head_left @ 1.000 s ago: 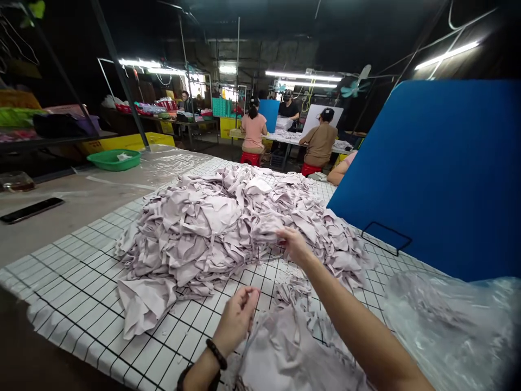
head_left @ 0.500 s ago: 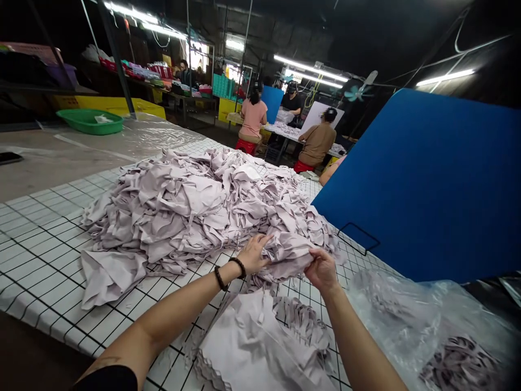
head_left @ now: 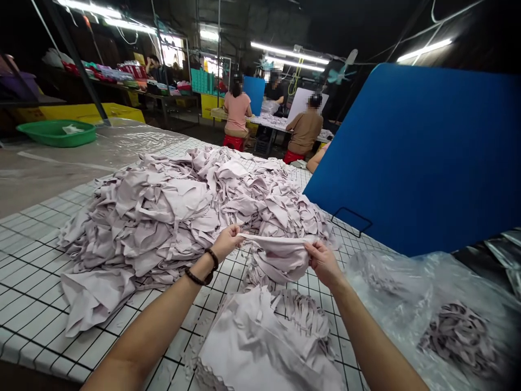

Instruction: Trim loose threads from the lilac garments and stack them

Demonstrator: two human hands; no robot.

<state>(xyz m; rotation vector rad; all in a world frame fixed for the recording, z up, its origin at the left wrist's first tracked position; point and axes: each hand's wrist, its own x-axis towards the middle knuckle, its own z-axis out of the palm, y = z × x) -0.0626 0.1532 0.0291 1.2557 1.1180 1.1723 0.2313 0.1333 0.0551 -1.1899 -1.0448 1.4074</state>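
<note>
A big heap of pale lilac fabric pieces [head_left: 175, 206] covers the checked table [head_left: 28, 282]. My left hand [head_left: 226, 243] and my right hand [head_left: 321, 260] each pinch one end of a lilac fabric piece [head_left: 280, 252], stretched flat between them just in front of the heap. Both hands are closed on it. Below it lies a smaller stack of the same fabric [head_left: 264, 342] close to me. A dark bead bracelet sits on my left wrist.
A blue board [head_left: 419, 157] stands upright at the right on a wire stand. A clear plastic bag with fabric scraps [head_left: 448, 326] lies at the lower right. A green basin [head_left: 55, 133] sits far left. Other people sit at tables in the back.
My left hand came forward from near my body and joined the right on a piece pulled out of the heap. Both hands now hold it stretched tight between them.
</note>
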